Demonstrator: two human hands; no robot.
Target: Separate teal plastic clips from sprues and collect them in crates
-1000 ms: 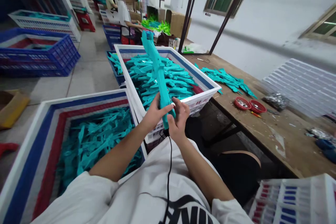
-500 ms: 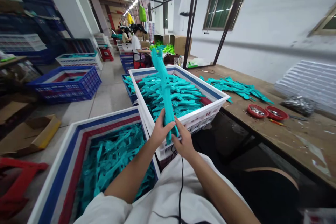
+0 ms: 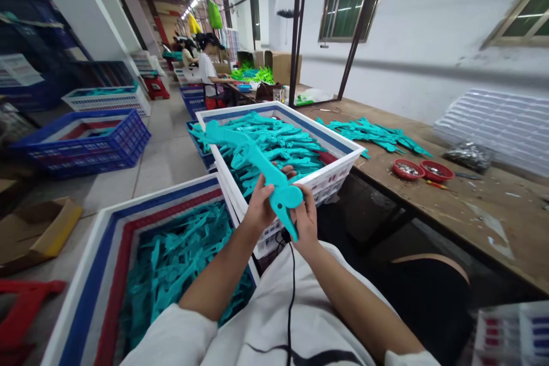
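Observation:
A long teal plastic part (image 3: 261,167), with a rounded lobe and a pointed end toward me, is held between both hands. My left hand (image 3: 261,204) grips its left side near the lower end, thumb on top. My right hand (image 3: 305,214) pinches the right side beside the lobe. The part tilts to the upper left over a white basket (image 3: 338,174) heaped with similar teal parts (image 3: 295,146). Below my left forearm, a second lined basket (image 3: 115,218) holds more teal parts (image 3: 180,257).
On the wooden bench (image 3: 463,223) at right lie a teal pile (image 3: 377,136), two red bowls (image 3: 407,169) (image 3: 437,171) of small metal pieces and a bag (image 3: 467,156). A blue crate (image 3: 90,146), a cardboard box (image 3: 43,231) and a red stool (image 3: 26,309) stand left. A co-worker (image 3: 208,68) sits ahead.
The teal part has turned from nearly upright to leaning left, its broad face now toward me. Both hands still hold it. The view has shifted slightly right.

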